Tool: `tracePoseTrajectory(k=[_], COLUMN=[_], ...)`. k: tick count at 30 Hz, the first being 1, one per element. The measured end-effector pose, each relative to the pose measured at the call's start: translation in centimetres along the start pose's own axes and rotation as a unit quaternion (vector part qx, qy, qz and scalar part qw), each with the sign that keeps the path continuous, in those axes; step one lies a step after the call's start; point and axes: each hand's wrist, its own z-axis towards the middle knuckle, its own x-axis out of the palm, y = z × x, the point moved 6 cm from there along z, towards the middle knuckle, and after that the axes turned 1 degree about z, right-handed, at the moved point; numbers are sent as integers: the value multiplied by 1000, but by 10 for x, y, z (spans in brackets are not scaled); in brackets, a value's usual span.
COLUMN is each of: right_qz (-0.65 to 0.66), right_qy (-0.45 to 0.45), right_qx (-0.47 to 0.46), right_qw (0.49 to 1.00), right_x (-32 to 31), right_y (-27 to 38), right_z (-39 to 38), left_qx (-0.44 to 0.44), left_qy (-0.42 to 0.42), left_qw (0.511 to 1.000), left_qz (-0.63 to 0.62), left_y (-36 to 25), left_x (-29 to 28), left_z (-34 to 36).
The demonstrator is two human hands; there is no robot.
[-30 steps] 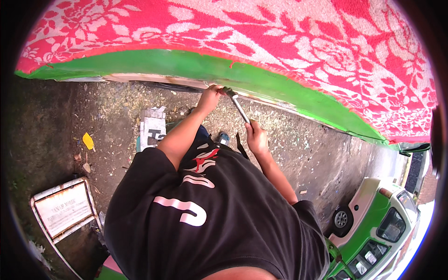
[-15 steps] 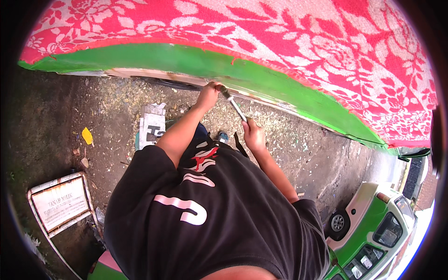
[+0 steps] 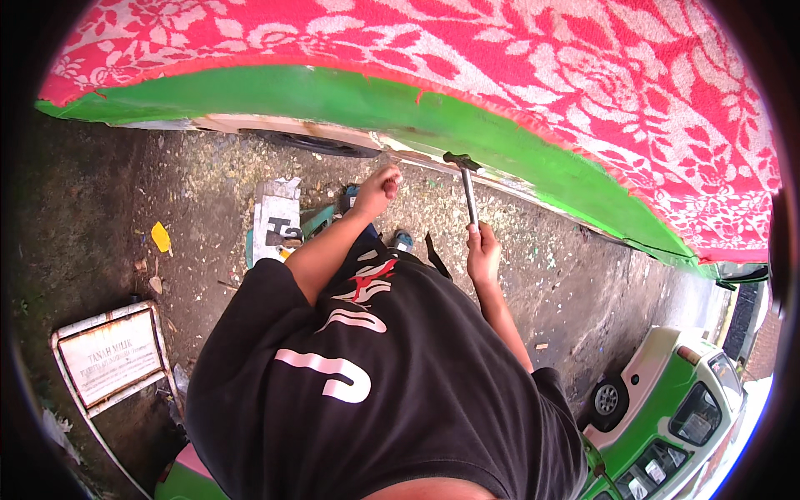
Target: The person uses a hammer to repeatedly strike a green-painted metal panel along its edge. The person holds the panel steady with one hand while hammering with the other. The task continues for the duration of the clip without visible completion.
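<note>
We are wearing a loose black short-sleeved T-shirt [image 3: 450,375] with pale and red printed shapes [image 3: 361,384], plus bluish footwear [image 3: 403,240].

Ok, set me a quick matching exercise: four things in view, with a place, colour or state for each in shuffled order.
1. Hammer
2. Patterned cloth
3. Leaf-like scrap
4. Framed sign

A. Rusty, at the picture's lower left
B. Yellow, lying on the ground
C. Held in the right hand
D. Pinkish red and white, above the green panel

Pairs: 1-C, 2-D, 3-B, 4-A
</note>
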Motion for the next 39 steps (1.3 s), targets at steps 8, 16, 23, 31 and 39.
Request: tracePoseTrajectory(k=[8, 16, 23, 31, 39], right_qz=[4, -18, -47, -42, -31], right_qy=[-1, 16, 25, 10, 23], right_qx=[27, 45, 39, 34, 56], right_qw=[1000, 999, 998, 998, 998], right_x=[-10, -16, -16, -13, -12], right_y=[-8, -7, -7, -11, -6], right_z=[-8, -5, -8, -13, -13], left_qx=[13, 11, 11, -1, -87], left_qy=[-29, -61, -53, -68, -27], left_qw=[999, 997, 998, 997, 993], left_qz=[-25, -36, -38, -34, -77], left_y=[19, 11, 4, 11, 28], left_x=[1, -16, -18, -16, -9], left_z=[-24, 5, 10, 16, 17])
